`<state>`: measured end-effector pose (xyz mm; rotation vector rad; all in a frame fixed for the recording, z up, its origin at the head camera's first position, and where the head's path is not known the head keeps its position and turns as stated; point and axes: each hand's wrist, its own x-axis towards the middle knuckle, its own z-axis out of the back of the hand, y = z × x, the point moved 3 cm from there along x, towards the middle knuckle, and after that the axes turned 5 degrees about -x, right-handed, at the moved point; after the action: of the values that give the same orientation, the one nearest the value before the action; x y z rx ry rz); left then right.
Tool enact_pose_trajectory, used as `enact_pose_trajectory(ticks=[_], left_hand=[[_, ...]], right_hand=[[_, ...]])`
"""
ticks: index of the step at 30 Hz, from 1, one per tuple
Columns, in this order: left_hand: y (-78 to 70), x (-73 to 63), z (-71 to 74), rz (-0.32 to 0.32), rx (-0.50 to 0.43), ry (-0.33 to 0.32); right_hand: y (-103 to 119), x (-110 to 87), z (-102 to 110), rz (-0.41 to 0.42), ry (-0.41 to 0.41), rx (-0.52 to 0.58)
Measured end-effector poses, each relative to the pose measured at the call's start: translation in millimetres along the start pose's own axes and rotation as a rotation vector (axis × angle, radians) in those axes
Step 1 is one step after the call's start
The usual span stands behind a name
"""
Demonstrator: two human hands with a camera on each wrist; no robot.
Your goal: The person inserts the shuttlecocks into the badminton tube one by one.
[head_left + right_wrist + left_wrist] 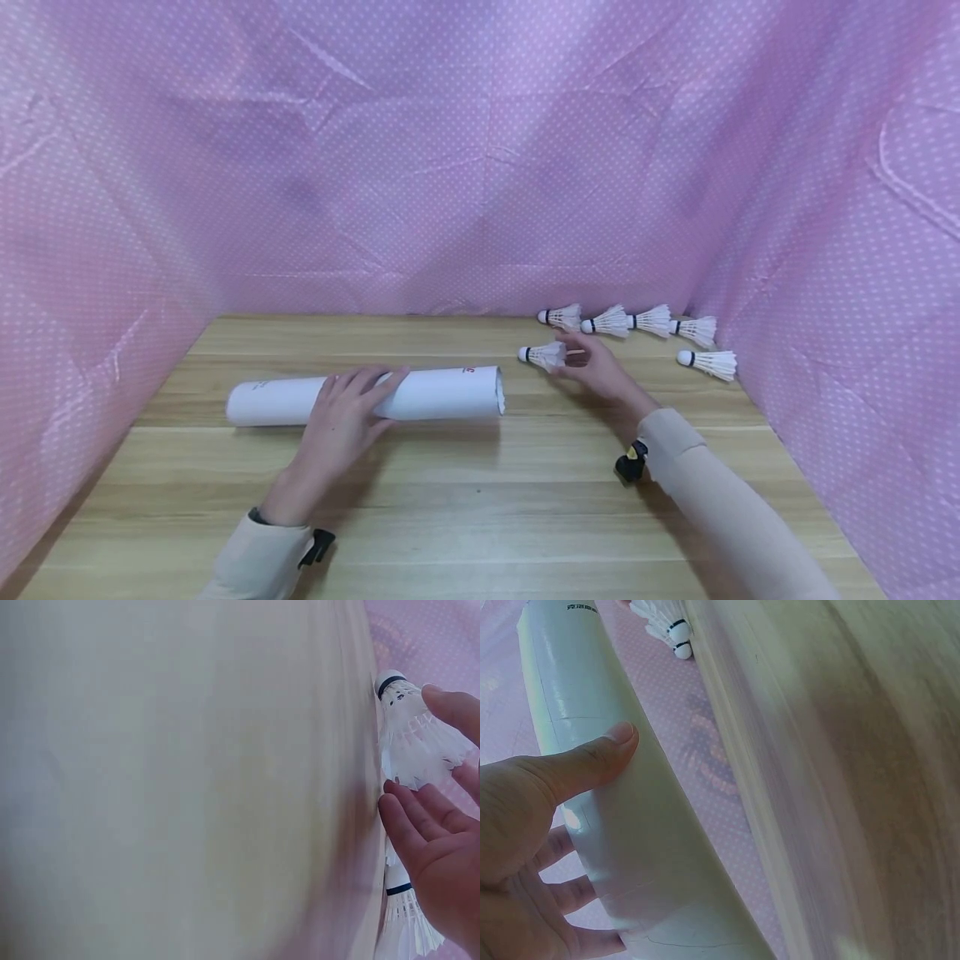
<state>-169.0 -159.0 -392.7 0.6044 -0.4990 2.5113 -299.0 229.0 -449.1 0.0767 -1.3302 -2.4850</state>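
Note:
My left hand (341, 429) grips a white shuttlecock tube (442, 393) lying sideways, its mouth toward the right. In the left wrist view, the thumb (604, 754) presses along the tube's side while the fingers reach round the other side. My right hand (596, 367) is at the feather end of a white shuttlecock (542, 356), whose cork points left toward the tube. The right wrist view shows its fingers (405, 817) mostly straight beside the skirt of that shuttlecock (420, 742), with the thumb spread apart from them.
Behind the right hand, several shuttlecocks (609, 322) lie in a row along the back edge of the wooden table (480, 517). Another shuttlecock (707, 364) lies near the right edge. Pink dotted cloth (480, 167) encloses the table at the back and sides.

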Motion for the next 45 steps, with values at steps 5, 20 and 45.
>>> enact_pose_trajectory(ticks=[5, 20, 45], left_hand=[[-0.5, 0.1, -0.3, -0.005, 0.01, -0.002], [-3.7, 2.1, -3.4, 0.043, 0.014, 0.039], [-10.0, 4.9, -5.3, 0.023, -0.004, 0.029]], right_hand=[[5, -15.6, 4, -0.007, 0.01, 0.069], [39, -56.4, 5, 0.054, 0.041, 0.237], [82, -85.2, -11, 0.078, 0.146, 0.29]])
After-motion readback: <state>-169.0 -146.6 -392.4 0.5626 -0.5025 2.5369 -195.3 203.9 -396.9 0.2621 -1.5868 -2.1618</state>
